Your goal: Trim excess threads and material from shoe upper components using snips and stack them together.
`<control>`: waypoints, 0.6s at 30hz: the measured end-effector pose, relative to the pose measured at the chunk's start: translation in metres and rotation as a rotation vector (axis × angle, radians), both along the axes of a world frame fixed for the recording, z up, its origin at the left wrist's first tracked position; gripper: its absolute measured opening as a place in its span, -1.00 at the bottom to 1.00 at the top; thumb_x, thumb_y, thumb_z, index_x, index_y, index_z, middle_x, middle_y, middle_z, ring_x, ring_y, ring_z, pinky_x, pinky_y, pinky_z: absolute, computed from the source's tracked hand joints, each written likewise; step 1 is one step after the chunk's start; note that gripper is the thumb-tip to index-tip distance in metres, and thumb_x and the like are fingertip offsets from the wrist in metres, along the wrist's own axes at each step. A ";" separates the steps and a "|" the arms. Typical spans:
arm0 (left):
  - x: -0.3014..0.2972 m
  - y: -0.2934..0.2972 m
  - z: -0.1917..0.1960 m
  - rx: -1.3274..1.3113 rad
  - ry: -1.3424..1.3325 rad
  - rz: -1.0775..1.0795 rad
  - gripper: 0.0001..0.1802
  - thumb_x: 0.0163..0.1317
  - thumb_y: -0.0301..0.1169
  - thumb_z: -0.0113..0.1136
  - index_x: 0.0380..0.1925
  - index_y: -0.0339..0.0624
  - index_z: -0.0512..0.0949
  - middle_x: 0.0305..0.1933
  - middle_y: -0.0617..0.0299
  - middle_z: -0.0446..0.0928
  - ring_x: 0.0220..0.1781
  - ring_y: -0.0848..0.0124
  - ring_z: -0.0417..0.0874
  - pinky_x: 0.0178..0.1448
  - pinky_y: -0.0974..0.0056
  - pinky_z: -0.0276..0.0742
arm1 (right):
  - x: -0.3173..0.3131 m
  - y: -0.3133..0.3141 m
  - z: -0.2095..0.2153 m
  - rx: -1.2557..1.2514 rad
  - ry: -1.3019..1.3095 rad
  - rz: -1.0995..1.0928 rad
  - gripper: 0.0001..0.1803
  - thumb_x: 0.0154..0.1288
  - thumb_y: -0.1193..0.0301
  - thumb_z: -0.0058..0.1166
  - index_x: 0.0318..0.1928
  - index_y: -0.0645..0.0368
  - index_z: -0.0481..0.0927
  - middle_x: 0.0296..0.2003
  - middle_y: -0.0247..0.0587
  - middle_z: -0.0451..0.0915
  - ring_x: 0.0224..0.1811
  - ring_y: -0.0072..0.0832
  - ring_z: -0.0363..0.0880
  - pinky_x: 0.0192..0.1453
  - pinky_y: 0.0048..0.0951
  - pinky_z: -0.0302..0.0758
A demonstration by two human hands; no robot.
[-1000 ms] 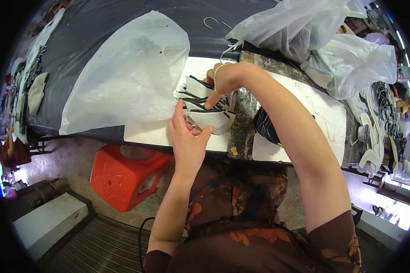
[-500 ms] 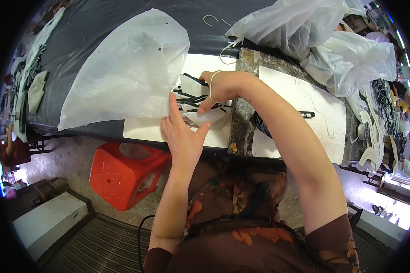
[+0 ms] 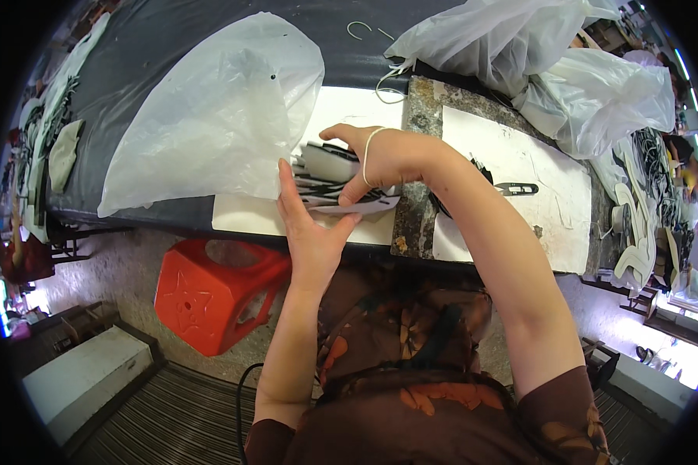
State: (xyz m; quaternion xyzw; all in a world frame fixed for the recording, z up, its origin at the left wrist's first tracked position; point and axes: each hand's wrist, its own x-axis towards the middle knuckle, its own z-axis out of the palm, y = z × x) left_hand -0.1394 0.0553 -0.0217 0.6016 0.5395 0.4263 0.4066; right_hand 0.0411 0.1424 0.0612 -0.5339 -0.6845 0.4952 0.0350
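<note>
A pile of flat white pieces with black edging (image 3: 329, 167), slightly blurred, lies on white sheeting at the table's near edge. My right hand (image 3: 384, 155) reaches over it from the right, thumb and fingers curved round the pile. A pale loop circles that hand near the wrist. My left hand (image 3: 310, 236) rests against the pile's left and near side, fingers stretched out and thumb apart. Directly left of the pile, a large translucent plastic bag (image 3: 217, 116) covers part of the sheeting.
Thread snips (image 3: 517, 188) lie on a white sheet (image 3: 547, 209) over a worn, stained board (image 3: 411, 225). More plastic bags (image 3: 512, 46) stand at the far right. Cut pieces (image 3: 632, 225) are heaped at the right edge. Below the table stands a red stool (image 3: 190, 298).
The pieces are gathered into a tighter pile. My right hand has shifted slightly toward me with its fingers over them; my left hand has moved slightly. The snips' black end shows more.
</note>
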 end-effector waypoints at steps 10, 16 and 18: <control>-0.009 0.008 -0.019 0.157 -0.286 -0.178 0.41 -0.02 -0.75 0.46 0.65 0.05 -0.33 0.61 -0.09 0.06 0.58 0.06 0.26 0.59 0.02 0.29 | 0.001 -0.073 0.017 0.732 -0.149 0.019 -0.36 -0.01 0.29 0.52 0.13 0.07 0.57 -0.13 -0.20 0.64 -0.02 -0.13 0.64 0.08 -0.11 0.56; -0.013 0.012 -0.011 -0.006 -0.380 -0.234 0.35 0.01 -0.77 0.40 0.66 0.06 -0.27 0.59 -0.10 0.11 0.54 0.11 0.31 0.53 0.07 0.41 | -0.001 -0.075 0.011 0.661 -0.219 0.015 -0.25 0.05 0.31 0.50 0.28 0.13 0.49 -0.03 -0.12 0.63 0.02 -0.07 0.62 0.11 -0.13 0.55; -0.016 0.016 -0.006 -0.090 -0.400 -0.264 0.34 0.00 -0.77 0.41 0.66 0.06 -0.23 0.57 -0.08 0.14 0.50 0.13 0.35 0.50 0.08 0.44 | -0.006 -0.074 0.006 0.568 -0.161 -0.041 -0.24 0.10 0.32 0.47 0.32 0.15 0.46 -0.02 -0.07 0.63 0.03 -0.03 0.61 0.13 -0.12 0.54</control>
